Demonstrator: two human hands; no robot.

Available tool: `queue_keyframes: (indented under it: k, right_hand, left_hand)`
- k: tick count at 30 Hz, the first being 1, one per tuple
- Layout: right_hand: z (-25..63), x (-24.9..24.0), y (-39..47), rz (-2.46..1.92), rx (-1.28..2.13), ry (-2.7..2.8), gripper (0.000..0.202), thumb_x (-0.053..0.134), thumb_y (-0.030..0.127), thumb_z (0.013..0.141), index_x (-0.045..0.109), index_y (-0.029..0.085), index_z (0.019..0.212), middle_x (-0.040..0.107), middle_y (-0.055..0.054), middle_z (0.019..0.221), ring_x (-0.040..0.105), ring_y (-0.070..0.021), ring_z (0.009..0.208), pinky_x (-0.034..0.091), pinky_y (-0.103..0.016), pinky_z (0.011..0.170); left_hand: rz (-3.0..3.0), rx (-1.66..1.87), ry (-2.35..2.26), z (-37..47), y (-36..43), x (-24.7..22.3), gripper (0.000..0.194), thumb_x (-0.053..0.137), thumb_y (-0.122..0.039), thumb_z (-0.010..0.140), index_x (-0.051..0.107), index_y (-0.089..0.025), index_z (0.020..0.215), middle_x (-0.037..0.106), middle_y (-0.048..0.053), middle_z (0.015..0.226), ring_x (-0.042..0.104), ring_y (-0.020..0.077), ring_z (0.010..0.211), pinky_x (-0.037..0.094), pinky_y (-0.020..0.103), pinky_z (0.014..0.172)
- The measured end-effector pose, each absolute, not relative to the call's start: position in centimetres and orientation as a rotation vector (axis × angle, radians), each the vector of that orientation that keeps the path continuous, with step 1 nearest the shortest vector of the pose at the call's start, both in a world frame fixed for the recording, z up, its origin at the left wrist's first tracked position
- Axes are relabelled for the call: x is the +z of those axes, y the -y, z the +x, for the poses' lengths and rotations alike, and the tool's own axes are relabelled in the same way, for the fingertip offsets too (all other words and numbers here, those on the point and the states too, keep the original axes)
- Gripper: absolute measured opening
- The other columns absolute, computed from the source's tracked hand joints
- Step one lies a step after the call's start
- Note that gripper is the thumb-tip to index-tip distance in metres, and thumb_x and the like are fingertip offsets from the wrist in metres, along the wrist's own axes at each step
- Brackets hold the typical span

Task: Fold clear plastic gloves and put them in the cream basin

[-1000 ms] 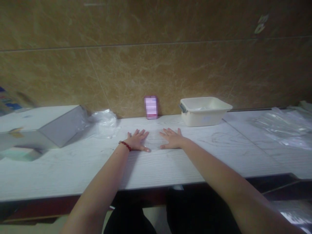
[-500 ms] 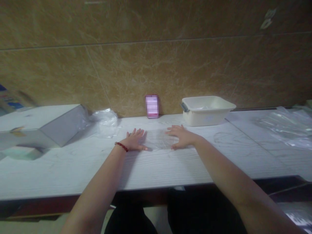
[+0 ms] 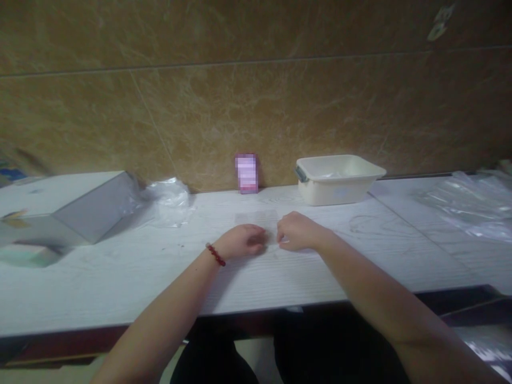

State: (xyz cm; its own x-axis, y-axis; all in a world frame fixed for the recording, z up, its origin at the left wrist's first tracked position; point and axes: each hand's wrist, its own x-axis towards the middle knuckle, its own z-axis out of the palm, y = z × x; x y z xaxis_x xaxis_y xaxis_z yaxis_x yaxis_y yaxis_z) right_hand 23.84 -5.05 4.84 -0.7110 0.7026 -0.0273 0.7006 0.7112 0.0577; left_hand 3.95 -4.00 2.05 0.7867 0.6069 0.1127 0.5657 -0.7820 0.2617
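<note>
A thin clear plastic bag (image 3: 256, 217) lies flat on the white wood-grain table, its near part hidden by my hands. My left hand (image 3: 243, 241), with a red bead bracelet (image 3: 216, 255) at the wrist, reaches over the bag. Its fingers are bent and the thumb stands apart from them. Facing it across a small gap, my right hand (image 3: 298, 231) is closed in a pinch at the bag's right end. A pale bit of plastic shows by its fingertips.
A cream plastic tub (image 3: 340, 189) stands at the back right, near a propped phone (image 3: 247, 174). To the left are a white box (image 3: 76, 202), crumpled clear plastic (image 3: 170, 200) and a pale green block (image 3: 30, 255). More clear plastic (image 3: 476, 205) lies at far right.
Both hands were spread flat on the plastic bag. The left has moved right and bent its fingers, while the right has closed into a pinch.
</note>
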Motion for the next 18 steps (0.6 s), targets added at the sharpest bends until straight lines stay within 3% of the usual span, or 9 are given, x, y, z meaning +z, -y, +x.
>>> queue_keyframes:
  k: [10, 18]
  right_hand:
    - [22.9, 4.0, 5.2, 1.117, 0.223, -2.866, 0.02, 0.044, 0.021, 0.065, 0.064, 0.018, 0.068, 0.063, -0.008, 0.072, 0.054, -0.0189, 0.073, 0.03, -0.031, 0.069]
    - [22.9, 3.5, 4.8, 1.103, 0.228, -2.89, 0.02, 0.042, 0.02, 0.065, 0.062, 0.017, 0.067, 0.061, -0.007, 0.071, 0.054, -0.0179, 0.069, 0.031, -0.03, 0.065]
  left_hand:
    - [2.784, 0.244, -0.975, 4.4, 4.2, 1.6, 0.029, 0.046, -0.035, 0.071, 0.053, -0.016, 0.092, 0.057, 0.005, 0.092, 0.051, 0.0172, 0.085, 0.037, 0.028, 0.077]
    - [2.827, 0.246, -1.024, 4.8, 4.3, 1.3, 0.038, 0.047, -0.038, 0.069, 0.051, -0.016, 0.099, 0.056, 0.007, 0.095, 0.051, 0.019, 0.087, 0.038, 0.028, 0.077]
